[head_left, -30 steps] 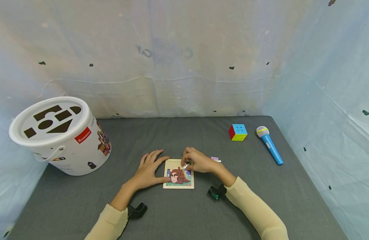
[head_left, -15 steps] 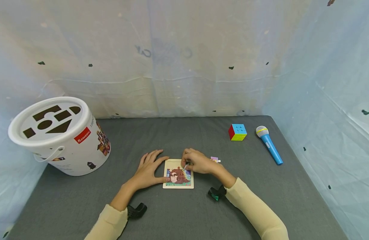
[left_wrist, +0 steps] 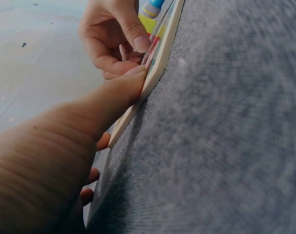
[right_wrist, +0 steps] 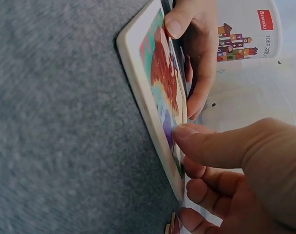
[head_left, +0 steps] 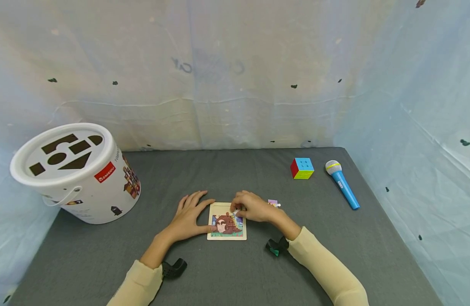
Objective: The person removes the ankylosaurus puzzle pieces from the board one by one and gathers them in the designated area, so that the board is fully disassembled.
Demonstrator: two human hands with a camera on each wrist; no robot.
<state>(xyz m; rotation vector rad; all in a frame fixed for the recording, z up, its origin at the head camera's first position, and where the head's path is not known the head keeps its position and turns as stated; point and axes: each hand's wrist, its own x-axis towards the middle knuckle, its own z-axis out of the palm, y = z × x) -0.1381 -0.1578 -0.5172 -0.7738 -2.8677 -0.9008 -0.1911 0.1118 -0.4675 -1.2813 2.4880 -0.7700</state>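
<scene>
A wooden jigsaw puzzle tray [head_left: 220, 206] with a picture of a brown-haired figure lies flat on the table, between both hands. My left hand [head_left: 186, 222] spreads its fingers on the cloth beside it, while the thumb [left_wrist: 134, 73] presses on the tray's left edge. Over the upper right part of the puzzle, my right hand [head_left: 253, 207] pinches a small puzzle piece [head_left: 236, 211] between thumb and fingers, mostly hidden by them. In the right wrist view the right thumb [right_wrist: 187, 136] is right at the puzzle surface. Another puzzle piece [head_left: 273, 202] lies behind the right wrist.
A white bucket [head_left: 101, 204] with shaped holes in its lid stands on the left. Toward the back right are a colourful puzzle cube [head_left: 302, 168] and a blue toy microphone [head_left: 346, 189]. Grey cloth [head_left: 227, 276] covers the table, with pale sheeting [head_left: 235, 119] behind it.
My right fingers have come down slightly toward the tray, and the pinched piece has turned so that less of its white shows. The left hand stays in place.
</scene>
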